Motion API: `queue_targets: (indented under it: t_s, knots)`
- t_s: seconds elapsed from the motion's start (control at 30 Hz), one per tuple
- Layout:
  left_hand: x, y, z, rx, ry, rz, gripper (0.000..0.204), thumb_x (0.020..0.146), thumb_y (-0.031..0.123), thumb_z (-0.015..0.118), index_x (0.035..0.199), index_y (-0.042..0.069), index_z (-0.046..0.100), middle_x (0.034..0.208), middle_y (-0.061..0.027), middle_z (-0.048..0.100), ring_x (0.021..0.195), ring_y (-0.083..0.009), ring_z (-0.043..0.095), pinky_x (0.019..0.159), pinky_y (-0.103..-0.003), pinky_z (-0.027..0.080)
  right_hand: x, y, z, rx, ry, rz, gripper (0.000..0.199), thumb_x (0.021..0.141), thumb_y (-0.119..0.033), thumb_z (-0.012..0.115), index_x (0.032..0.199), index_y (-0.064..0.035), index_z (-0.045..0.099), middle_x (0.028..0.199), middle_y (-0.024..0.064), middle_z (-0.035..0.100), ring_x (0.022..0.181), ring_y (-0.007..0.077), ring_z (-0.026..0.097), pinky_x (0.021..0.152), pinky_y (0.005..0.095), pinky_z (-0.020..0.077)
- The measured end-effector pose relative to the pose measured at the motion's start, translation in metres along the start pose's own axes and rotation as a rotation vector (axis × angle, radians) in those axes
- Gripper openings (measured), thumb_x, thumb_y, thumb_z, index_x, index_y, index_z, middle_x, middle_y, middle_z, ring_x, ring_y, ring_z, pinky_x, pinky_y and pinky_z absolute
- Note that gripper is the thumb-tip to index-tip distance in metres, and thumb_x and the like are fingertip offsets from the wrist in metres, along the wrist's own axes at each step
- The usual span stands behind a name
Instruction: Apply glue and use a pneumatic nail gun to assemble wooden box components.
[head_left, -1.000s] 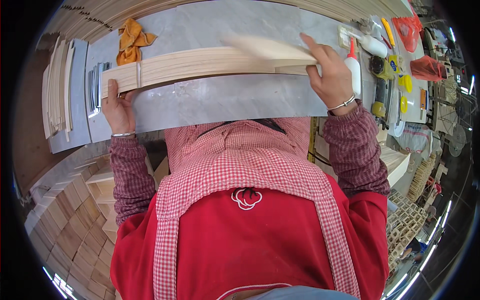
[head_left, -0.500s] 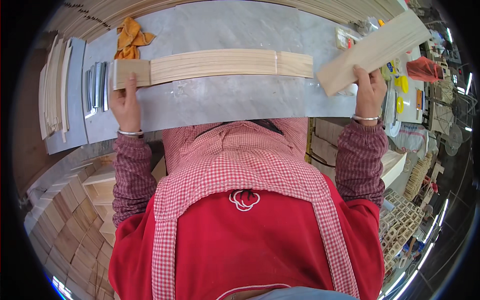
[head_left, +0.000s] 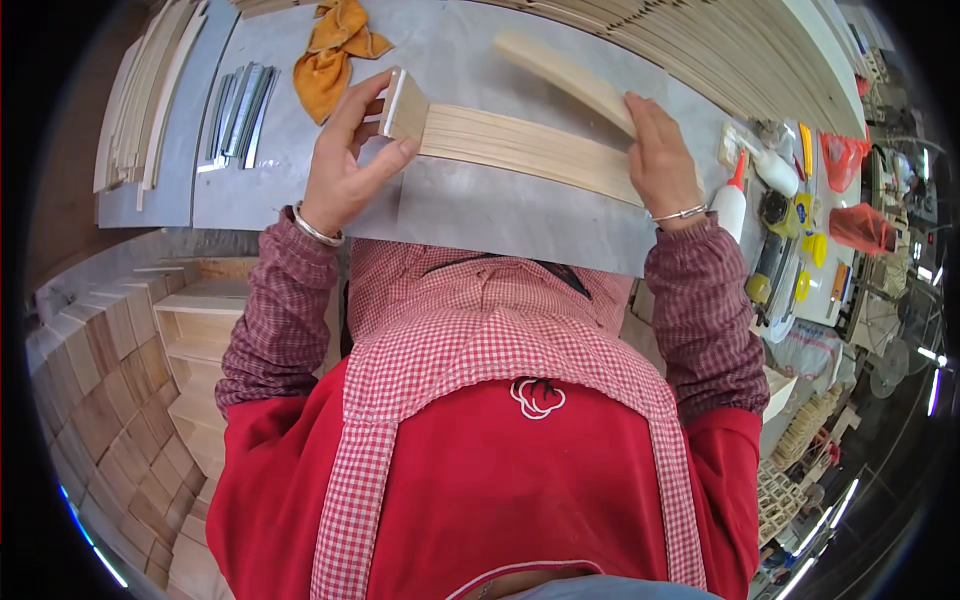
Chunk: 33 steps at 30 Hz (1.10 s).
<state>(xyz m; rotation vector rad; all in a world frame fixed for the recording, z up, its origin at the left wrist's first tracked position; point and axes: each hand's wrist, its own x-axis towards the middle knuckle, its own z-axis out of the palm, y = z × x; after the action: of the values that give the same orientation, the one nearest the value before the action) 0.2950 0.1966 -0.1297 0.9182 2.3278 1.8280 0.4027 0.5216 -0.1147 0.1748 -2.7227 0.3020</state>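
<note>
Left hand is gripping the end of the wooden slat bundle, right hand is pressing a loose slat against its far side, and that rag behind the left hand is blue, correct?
Not quite: the rag is orange-yellow, not blue, as the head view shows. The rest holds: the left hand grips the end of the slat bundle, and the right hand presses the loose slat against its far side.

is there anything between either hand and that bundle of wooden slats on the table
Nothing visible. The left hand already grips the left end of the bundle of wooden slats, and the right hand rests on its right end, also touching a loose wooden board lying behind it.
</note>
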Motion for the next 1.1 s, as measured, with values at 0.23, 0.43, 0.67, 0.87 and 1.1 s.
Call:
queue_targets:
  t_s: [0.23, 0.43, 0.67, 0.87, 1.1]
  knots:
    - [0.010, -0.006, -0.016, -0.233, -0.163, -0.052, 0.065, 0.073, 0.016, 0.073, 0.132, 0.010, 0.047, 0.120, -0.0096, 0.053, 0.097, -0.0206, 0.056, 0.087, -0.029, 0.048, 0.027, -0.003, 0.022, 0.012, -0.270, 0.009, 0.055, 0.074, -0.006, 0.058, 0.129, -0.0114, 0.051, 0.125, 0.0103, 0.052, 0.110, 0.0269, 0.051, 0.092, 0.0317, 0.0424]
    - [0.018, -0.020, -0.020, -0.185, -0.221, 0.068, 0.069, 0.069, 0.020, 0.078, 0.131, 0.014, 0.049, 0.120, -0.0072, 0.054, 0.100, -0.0208, 0.057, 0.088, -0.029, 0.048, 0.050, -0.011, 0.026, 0.078, -0.386, -0.027, 0.056, 0.071, -0.013, 0.067, 0.126, -0.0120, 0.054, 0.120, 0.0104, 0.052, 0.104, 0.0255, 0.051, 0.089, 0.0316, 0.0425]
    - [0.018, -0.026, -0.024, -0.231, -0.232, 0.062, 0.073, 0.067, 0.023, 0.080, 0.132, 0.012, 0.048, 0.131, -0.0082, 0.050, 0.109, -0.0225, 0.053, 0.093, -0.032, 0.047, 0.066, -0.052, -0.023, 0.289, -0.324, -0.009, 0.052, 0.068, -0.013, 0.069, 0.120, -0.0135, 0.061, 0.112, 0.0127, 0.053, 0.096, 0.0252, 0.050, 0.084, 0.0316, 0.0434]
    - [0.021, -0.025, -0.022, -0.245, -0.214, 0.069, 0.073, 0.066, 0.019, 0.080, 0.131, 0.013, 0.049, 0.128, -0.0081, 0.052, 0.107, -0.0223, 0.055, 0.094, -0.033, 0.047, 0.064, -0.083, -0.042, 0.309, -0.370, -0.140, 0.051, 0.065, -0.009, 0.071, 0.115, -0.0105, 0.064, 0.113, 0.0153, 0.052, 0.097, 0.0262, 0.049, 0.084, 0.0335, 0.0431]
    - [0.020, -0.024, -0.020, -0.250, -0.219, 0.085, 0.073, 0.065, 0.018, 0.081, 0.130, 0.014, 0.050, 0.123, -0.0083, 0.054, 0.105, -0.0221, 0.055, 0.094, -0.033, 0.047, 0.058, -0.087, -0.037, 0.270, -0.389, -0.165, 0.052, 0.064, -0.007, 0.072, 0.115, -0.0082, 0.063, 0.114, 0.0159, 0.051, 0.099, 0.0263, 0.050, 0.085, 0.0347, 0.0426]
